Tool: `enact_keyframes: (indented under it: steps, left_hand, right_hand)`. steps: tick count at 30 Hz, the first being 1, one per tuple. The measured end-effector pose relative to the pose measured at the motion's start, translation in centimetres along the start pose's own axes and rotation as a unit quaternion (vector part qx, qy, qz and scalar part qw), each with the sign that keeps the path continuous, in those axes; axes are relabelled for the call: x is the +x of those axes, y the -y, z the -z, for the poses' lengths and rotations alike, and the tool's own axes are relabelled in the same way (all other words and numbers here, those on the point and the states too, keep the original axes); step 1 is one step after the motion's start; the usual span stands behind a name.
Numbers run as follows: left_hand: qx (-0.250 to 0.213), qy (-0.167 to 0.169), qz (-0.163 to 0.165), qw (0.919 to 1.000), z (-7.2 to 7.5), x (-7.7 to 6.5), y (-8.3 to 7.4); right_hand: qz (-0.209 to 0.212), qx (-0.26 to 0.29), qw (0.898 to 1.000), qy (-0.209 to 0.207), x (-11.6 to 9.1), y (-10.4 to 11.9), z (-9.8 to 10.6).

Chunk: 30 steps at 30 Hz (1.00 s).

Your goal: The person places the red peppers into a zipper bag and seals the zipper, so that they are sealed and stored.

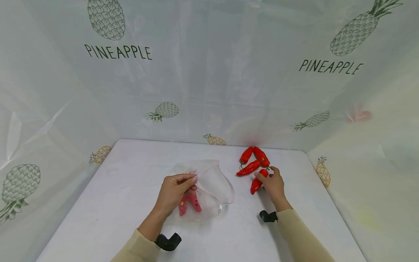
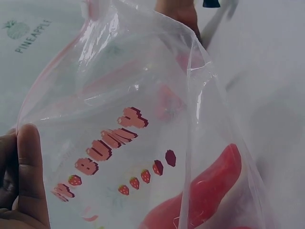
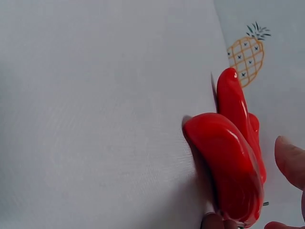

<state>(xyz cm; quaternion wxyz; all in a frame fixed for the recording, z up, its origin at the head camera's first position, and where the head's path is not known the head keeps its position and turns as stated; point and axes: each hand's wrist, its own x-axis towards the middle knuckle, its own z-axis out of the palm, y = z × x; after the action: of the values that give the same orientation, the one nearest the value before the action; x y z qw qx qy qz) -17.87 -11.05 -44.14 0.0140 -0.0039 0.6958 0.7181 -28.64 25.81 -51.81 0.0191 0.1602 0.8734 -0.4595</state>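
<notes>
The left hand (image 1: 178,191) pinches the rim of a clear zip bag (image 1: 209,182) between thumb and fingers. Pink edging and strawberry print show on the bag in the left wrist view. Inside it lie two red chili peppers (image 1: 194,201), one of them large in the left wrist view (image 2: 209,191). Farther right, the right hand (image 1: 274,185) has its thumb and fingers around the upper end of a red chili pepper (image 1: 256,185). That same pepper (image 3: 228,167) fills the lower right of the right wrist view, where one finger (image 3: 289,162) stands apart from it.
Behind the right hand, several more red chili peppers, among them one lying crosswise (image 1: 248,168), sit close together near the back edge of the white table (image 1: 131,203). A pineapple-print sheet (image 1: 203,83) rises behind the table and along its sides.
</notes>
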Motion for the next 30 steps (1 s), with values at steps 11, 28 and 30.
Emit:
enact_keyframes:
  steps: [11, 28, 30]
  left_hand:
    - [0.009, -0.003, 0.001, 1.0000, -0.1, 0.0, 0.1]
    - [0.018, -0.004, -0.009, 0.9998, 0.0, 0.3, 0.0]
    - [0.018, -0.003, -0.010, 0.9998, 0.0, 0.3, 0.0]
  right_hand:
    - [-0.030, -0.048, 0.998, 0.026, 0.5, 0.3, 0.1]
    - [0.004, 0.034, 0.998, 0.050, -0.3, 0.4, 1.0]
    - [0.016, 0.047, 0.997, 0.051, -0.6, 0.6, 1.1]
